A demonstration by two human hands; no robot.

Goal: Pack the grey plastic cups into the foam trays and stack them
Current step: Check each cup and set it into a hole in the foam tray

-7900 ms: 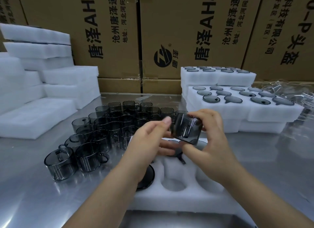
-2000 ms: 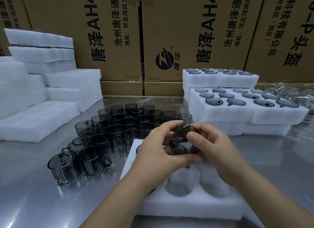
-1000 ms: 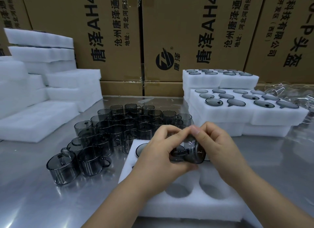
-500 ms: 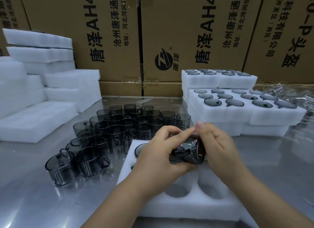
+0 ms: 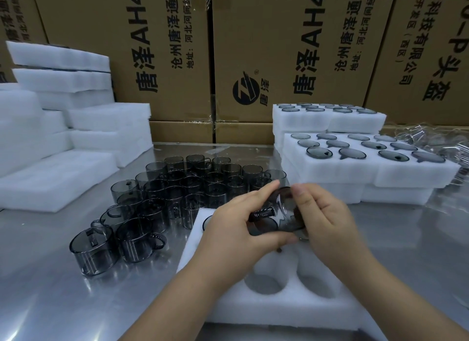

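Both hands worked over the near foam tray (image 5: 279, 310), which lay on the steel table (image 5: 58, 302). One grey cup (image 5: 284, 213) was held between them just above the tray's middle, tipped onto its side with the handle stub pointing left. Left hand (image 5: 233, 231): grip closed round the cup, thumb across its upper wall, fingers curled under it. Right hand (image 5: 330, 221): grip also closed on the cup, thumb pressed at the far rim, other fingers wrapped behind and mostly hidden. Whether the cup touched the foam could not be told; the hands covered that spot. Two round pockets on the tray's near side stood unfilled. A dark cup rim showed in the far-left pocket, just beside the left hand. Loose cups (image 5: 193, 188) stood upright in a tight cluster on the table, left of and beyond the tray. Filled trays (image 5: 355, 173) were stacked at the right, with a second filled stack behind them and dark round cup ends flush in the foam. Foam slabs (image 5: 76, 130) were piled at far left. Cardboard boxes (image 5: 279, 48) with printed characters formed the back wall. Crumpled clear plastic film (image 5: 439, 140) lay at far right.
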